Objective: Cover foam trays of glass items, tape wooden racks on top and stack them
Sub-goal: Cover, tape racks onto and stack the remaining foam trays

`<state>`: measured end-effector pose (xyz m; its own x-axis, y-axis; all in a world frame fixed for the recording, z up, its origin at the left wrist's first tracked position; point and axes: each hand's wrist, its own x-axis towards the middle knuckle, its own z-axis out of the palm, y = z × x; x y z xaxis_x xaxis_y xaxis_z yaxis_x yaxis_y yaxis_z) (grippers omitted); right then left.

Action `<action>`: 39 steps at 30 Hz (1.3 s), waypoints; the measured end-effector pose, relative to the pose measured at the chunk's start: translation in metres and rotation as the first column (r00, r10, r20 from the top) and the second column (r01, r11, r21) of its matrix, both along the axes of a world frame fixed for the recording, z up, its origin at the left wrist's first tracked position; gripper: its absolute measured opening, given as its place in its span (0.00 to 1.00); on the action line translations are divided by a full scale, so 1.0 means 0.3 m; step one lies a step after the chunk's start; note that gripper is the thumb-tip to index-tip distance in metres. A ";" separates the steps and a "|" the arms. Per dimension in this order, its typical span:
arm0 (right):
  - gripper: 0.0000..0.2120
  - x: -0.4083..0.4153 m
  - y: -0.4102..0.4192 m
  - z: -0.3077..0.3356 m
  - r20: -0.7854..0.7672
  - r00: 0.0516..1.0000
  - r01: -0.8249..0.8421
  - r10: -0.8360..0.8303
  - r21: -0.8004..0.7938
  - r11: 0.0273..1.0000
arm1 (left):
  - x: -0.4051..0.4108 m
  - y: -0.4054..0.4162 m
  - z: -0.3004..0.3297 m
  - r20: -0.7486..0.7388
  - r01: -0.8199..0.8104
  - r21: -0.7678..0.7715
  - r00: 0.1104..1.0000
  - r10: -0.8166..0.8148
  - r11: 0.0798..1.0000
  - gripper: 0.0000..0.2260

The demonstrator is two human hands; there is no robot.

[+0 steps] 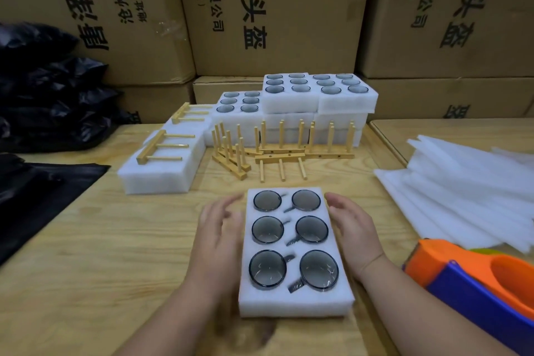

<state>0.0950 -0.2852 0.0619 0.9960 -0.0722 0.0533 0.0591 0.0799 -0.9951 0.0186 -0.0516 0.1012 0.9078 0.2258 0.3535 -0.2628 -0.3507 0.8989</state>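
A white foam tray (291,305) holding several dark glass cups lies uncovered on the wooden table in front of me. My left hand (221,228) sits along its left side with straight fingers, blurred. Along the right side my right hand (354,224) rests with relaxed fingers. Loose wooden racks (274,150) lie and stand in a heap just beyond the tray. A stack of thin foam sheets (468,182) lies at the right. Covered trays with racks on top (164,162) sit at the left.
More filled foam trays (318,95) are stacked at the back against cardboard boxes (274,14). An orange and blue tape dispenser (476,277) lies at the near right. Black plastic bags (49,89) fill the left side.
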 end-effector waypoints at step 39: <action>0.18 0.122 -0.184 0.470 0.201 0.977 0.154 0.068 -0.892 0.425 | 0.167 -0.046 -0.111 -0.046 0.176 -0.487 0.973 -0.227 0.855 0.18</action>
<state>0.1316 -0.3403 0.2029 0.9543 0.0854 0.2865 0.2156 -0.8604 -0.4618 0.0686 -0.0655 0.0680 0.9760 0.1519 0.1560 -0.1823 0.1786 0.9669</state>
